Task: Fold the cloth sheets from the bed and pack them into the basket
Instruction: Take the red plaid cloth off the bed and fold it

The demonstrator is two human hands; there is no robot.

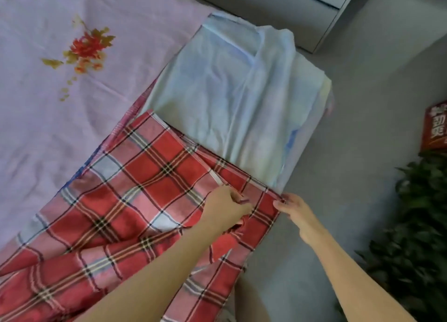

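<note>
A red plaid sheet (135, 191) lies spread over the near right part of the bed, its far edge overlapping a pale blue sheet (232, 97) that is loosely folded along the bed's right side. My left hand (225, 208) pinches the plaid sheet's edge a little in from its far right corner. At that corner, by the bed's edge, my right hand (292, 209) pinches the same hem. No basket is in view.
The bed wears a lilac cover with a red flower print (84, 48). Grey floor (362, 152) runs along the right. A grey cabinet (321, 14) stands at the top, a red printed box (435, 126) and a green leafy plant (420, 225) at the right.
</note>
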